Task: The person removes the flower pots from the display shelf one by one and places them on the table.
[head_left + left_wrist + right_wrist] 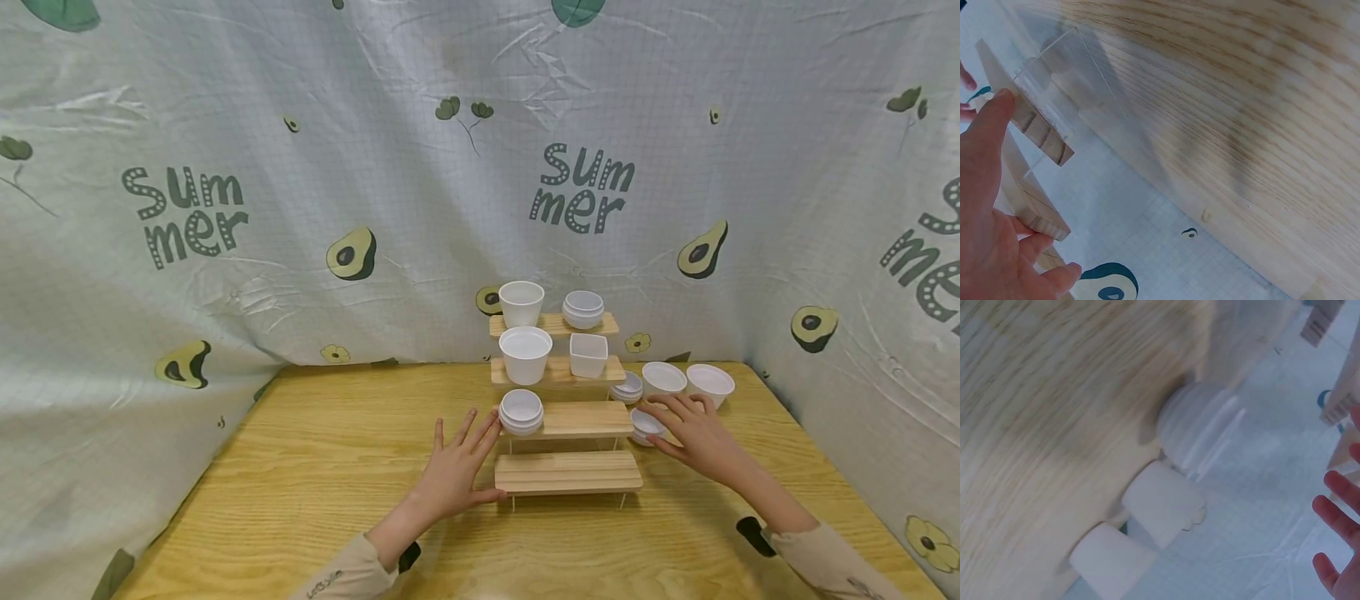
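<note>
A stepped wooden stand point(567, 472) with several plank tiers and clear side supports rises ahead of me. My left hand point(453, 477) spreads along its left end; in the left wrist view the thumb point(997, 112) and fingertips touch the plank ends. My right hand point(693, 437) hovers to the right of the stand, fingers apart, over a small white round pot point(647, 425) on the table. Nothing is between its fingers in the right wrist view. On the stand's third tier sits a ridged round pot point(521, 414), close to my left fingertips.
Higher on the stand are two white tapered pots point(526, 357), a square pot point(588, 357) and another round pot point(583, 310). Beside the stand, two tapered pots point(1163, 503) and a round pot point(627, 387) stand near the printed cloth point(420, 183) behind the table.
</note>
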`<action>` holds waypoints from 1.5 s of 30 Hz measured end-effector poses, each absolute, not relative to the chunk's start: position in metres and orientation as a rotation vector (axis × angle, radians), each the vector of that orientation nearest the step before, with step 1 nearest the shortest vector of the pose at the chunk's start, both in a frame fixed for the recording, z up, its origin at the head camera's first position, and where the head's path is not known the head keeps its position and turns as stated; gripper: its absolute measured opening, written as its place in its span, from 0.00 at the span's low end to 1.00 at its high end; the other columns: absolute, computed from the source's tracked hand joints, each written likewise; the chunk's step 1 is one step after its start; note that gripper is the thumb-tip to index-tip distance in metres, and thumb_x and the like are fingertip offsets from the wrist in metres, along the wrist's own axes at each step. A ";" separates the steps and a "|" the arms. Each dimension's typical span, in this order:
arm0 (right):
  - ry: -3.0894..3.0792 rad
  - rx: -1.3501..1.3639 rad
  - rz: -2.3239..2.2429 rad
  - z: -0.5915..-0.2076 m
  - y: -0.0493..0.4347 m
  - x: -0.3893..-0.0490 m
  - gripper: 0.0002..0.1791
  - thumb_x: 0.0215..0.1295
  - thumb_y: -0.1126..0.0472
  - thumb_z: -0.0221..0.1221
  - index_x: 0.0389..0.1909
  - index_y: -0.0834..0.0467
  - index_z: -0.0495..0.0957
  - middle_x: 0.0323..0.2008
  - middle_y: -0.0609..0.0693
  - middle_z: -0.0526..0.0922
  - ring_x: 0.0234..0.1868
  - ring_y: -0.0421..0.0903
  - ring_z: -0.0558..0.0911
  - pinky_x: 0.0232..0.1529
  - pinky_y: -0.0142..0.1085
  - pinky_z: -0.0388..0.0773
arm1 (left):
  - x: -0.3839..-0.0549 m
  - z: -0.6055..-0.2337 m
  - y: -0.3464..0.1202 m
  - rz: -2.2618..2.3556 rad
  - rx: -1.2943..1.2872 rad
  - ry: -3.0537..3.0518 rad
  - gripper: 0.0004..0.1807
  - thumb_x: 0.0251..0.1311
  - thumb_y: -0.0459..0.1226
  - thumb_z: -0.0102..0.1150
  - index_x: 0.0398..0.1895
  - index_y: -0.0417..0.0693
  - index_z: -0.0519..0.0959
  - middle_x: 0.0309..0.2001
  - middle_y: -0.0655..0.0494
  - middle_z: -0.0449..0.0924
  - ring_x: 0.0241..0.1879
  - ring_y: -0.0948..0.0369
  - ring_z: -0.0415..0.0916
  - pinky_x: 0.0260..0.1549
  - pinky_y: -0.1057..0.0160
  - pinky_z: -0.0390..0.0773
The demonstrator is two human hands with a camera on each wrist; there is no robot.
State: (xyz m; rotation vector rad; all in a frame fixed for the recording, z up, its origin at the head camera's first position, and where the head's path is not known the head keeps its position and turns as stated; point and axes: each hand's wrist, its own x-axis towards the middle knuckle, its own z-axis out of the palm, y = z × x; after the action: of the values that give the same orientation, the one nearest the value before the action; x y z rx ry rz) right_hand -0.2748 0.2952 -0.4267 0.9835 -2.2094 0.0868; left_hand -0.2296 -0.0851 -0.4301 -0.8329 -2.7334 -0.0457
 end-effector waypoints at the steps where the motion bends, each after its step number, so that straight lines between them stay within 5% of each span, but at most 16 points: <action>1: -2.200 0.985 0.091 -0.425 0.294 -0.274 0.29 0.65 0.39 0.37 0.49 0.55 0.75 0.45 0.53 0.76 0.44 0.50 0.73 0.42 0.49 0.58 | -0.229 -0.430 -0.085 -0.044 -0.834 -2.733 0.53 0.44 0.66 0.52 0.70 0.51 0.47 0.71 0.56 0.46 0.69 0.50 0.44 0.55 0.31 0.49; 8: -2.176 1.013 0.102 -0.404 0.277 -0.261 0.25 0.46 0.53 0.62 0.49 0.54 0.75 0.46 0.52 0.76 0.47 0.47 0.73 0.44 0.50 0.60 | -0.229 -0.428 -0.085 -0.062 -0.837 -2.729 0.53 0.43 0.65 0.53 0.70 0.51 0.47 0.71 0.55 0.46 0.69 0.50 0.44 0.55 0.31 0.49; 14: -2.190 1.005 0.094 -0.392 0.263 -0.257 0.24 0.64 0.43 0.45 0.53 0.53 0.72 0.50 0.52 0.74 0.50 0.47 0.71 0.47 0.48 0.59 | -0.229 -0.429 -0.085 -0.048 -0.833 -2.734 0.53 0.43 0.65 0.53 0.70 0.51 0.47 0.71 0.56 0.46 0.69 0.50 0.44 0.55 0.31 0.49; 20: -2.154 1.021 0.094 -0.379 0.248 -0.258 0.23 0.63 0.45 0.49 0.53 0.55 0.72 0.49 0.53 0.75 0.48 0.48 0.72 0.48 0.48 0.58 | -0.229 -0.429 -0.085 -0.066 -0.842 -2.725 0.53 0.43 0.65 0.54 0.70 0.51 0.47 0.70 0.55 0.47 0.69 0.50 0.44 0.55 0.31 0.49; 26: -2.103 1.013 0.061 -0.369 0.232 -0.265 0.27 0.67 0.41 0.37 0.52 0.55 0.73 0.49 0.54 0.75 0.46 0.49 0.73 0.46 0.50 0.59 | -0.229 -0.428 -0.085 -0.078 -0.845 -2.723 0.53 0.44 0.65 0.53 0.70 0.51 0.47 0.70 0.54 0.47 0.69 0.50 0.44 0.54 0.30 0.49; 45: -2.132 0.946 0.090 -0.360 0.213 -0.298 0.31 0.64 0.37 0.33 0.53 0.51 0.72 0.51 0.59 0.72 0.48 0.57 0.70 0.44 0.55 0.61 | -0.226 -0.425 -0.085 -0.080 -0.851 -2.735 0.53 0.44 0.65 0.53 0.69 0.50 0.47 0.70 0.54 0.47 0.69 0.49 0.44 0.54 0.30 0.50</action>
State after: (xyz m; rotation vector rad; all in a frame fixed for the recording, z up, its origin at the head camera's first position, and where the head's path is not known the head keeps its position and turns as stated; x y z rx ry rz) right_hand -0.2981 0.2125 -0.3604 0.9465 -2.1320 0.0896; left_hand -0.2261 -0.0854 -0.4255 -0.8511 -2.7346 -0.0804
